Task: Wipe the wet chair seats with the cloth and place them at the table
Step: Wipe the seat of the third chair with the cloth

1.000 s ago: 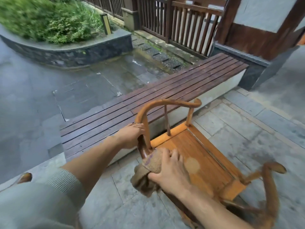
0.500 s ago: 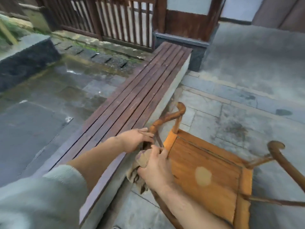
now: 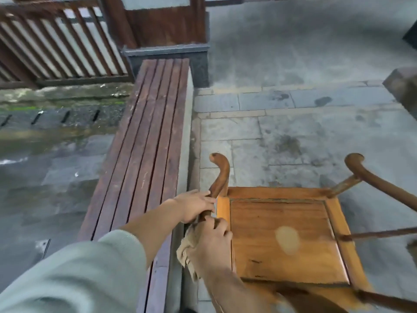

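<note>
A wooden armchair with an orange-brown seat [image 3: 279, 240] stands on the stone paving in front of me, its curved armrests ending in hooks. My left hand [image 3: 196, 205] grips the chair's left armrest [image 3: 220, 175]. Just behind it, my right hand [image 3: 212, 242] clutches a crumpled beige cloth [image 3: 186, 254] against the same armrest rail, at the seat's left edge. A pale round patch marks the seat panel. The right armrest [image 3: 374, 181] curves off toward the frame's right edge. No table shows.
A long dark slatted bench [image 3: 144, 159] on a low concrete base runs along the chair's left side. Beyond it lie wet pavement and a wooden railing [image 3: 56, 41]. Grey stone paving [image 3: 293, 123] stretches ahead and right; a dark stone block [image 3: 404, 86] sits far right.
The view has swung right, so the bench now runs straight ahead. The chair has turned with its seat now squarely before me. Both hands keep their hold on the left armrest.
</note>
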Demonstrator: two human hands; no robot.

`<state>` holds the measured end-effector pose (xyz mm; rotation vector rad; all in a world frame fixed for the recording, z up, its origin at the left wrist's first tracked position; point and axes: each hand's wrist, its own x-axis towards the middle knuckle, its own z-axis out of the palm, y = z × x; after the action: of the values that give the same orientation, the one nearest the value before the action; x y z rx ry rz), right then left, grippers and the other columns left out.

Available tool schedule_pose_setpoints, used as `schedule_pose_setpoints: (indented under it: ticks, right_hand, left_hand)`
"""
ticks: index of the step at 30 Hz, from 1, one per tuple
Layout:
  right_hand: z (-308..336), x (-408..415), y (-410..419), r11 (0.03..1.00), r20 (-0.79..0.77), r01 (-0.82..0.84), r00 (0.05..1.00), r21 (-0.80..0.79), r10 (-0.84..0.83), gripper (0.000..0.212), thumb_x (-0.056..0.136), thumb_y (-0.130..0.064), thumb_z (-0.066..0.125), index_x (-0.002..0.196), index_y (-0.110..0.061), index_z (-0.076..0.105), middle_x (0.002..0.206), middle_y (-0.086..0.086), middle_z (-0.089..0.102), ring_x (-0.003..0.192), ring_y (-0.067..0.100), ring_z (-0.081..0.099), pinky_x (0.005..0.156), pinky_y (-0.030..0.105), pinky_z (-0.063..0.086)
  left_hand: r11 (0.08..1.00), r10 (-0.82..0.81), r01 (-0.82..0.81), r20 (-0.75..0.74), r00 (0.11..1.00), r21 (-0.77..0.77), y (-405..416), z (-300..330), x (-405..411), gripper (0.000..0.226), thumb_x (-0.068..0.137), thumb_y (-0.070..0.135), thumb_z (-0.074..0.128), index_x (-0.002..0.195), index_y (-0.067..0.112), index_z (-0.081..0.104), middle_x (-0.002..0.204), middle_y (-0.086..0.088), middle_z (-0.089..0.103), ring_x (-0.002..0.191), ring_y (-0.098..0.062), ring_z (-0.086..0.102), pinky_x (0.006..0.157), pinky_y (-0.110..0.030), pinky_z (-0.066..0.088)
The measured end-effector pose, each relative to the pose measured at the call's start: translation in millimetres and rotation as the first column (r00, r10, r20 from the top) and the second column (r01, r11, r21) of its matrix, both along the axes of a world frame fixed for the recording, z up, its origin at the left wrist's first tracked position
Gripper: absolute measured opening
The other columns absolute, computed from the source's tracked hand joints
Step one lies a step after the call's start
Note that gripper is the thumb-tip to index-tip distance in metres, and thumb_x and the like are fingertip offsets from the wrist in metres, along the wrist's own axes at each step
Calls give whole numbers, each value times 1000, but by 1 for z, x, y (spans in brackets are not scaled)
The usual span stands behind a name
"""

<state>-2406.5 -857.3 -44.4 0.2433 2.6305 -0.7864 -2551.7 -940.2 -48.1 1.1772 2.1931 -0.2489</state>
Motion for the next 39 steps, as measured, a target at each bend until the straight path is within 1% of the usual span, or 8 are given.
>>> schedule_pose_setpoints:
  ticks: [8,12,17,24,28,32,36,39]
  right_hand:
    - [-49,-95,-8,941,157,339,929,-1,-334,87,84,-50,70,149,-18,21,150,16,22,132,37,33,114,45,30]
    - [-77,-168,5,808,154,588,801,-20,-579,79,81,-37,71,143,-15,28,147,14,30,132,34,33,109,42,31]
    - [-107,-241,50,741,164,667,742,-81,-650,82,77,-26,79,146,-9,39,140,13,38,126,38,41,110,45,35]
    - [-142,-327,100,926,142,335,939,-173,-313,92,75,-32,86,153,-20,38,146,7,36,129,32,38,111,39,37]
    - [-159,-359,89,899,88,373,928,-230,-362,80,75,-36,86,144,-22,47,139,4,41,124,29,41,108,37,39]
    - [-183,-388,92,615,229,731,679,-294,-698,60,77,-29,83,129,-23,53,125,5,50,112,29,55,97,36,46]
    - [-193,-400,127,90,323,948,192,-305,-927,52,66,-15,84,110,-24,58,113,5,60,96,18,61,68,13,47]
    - [-191,-396,153,-226,386,916,-88,-330,-918,60,69,-2,83,117,-20,53,111,8,64,91,17,66,72,22,58]
  left_hand:
    - [965,-256,259,67,964,-37,55,-52,-140,82,83,-15,52,149,32,38,165,5,14,152,-19,2,121,-53,12]
    - [907,-417,420,81,905,-37,97,-95,-233,67,84,2,59,141,34,44,147,2,42,138,-21,33,113,-48,27]
    - [987,44,34,469,882,-156,110,-135,-306,59,71,2,74,123,24,59,115,-1,59,106,-28,59,84,-41,53]
    - [840,488,-460,769,412,-287,70,-149,-341,56,77,-21,56,124,10,61,116,-11,69,107,-21,67,83,-31,57]
    - [854,502,-457,626,596,-250,82,-157,-366,31,88,-11,37,91,3,65,80,-13,62,73,-23,59,65,-35,52]
    - [907,422,-330,562,711,-263,135,-199,-408,37,87,-9,31,86,4,65,68,-9,57,60,-20,51,54,-28,40]
    - [955,293,-205,582,759,-213,199,-230,-435,25,93,-3,47,82,16,61,70,-3,57,56,-13,50,51,-24,36]
    - [992,97,-24,628,772,-125,238,-233,-441,15,91,6,57,88,17,66,81,-1,66,72,-16,60,65,-29,50]
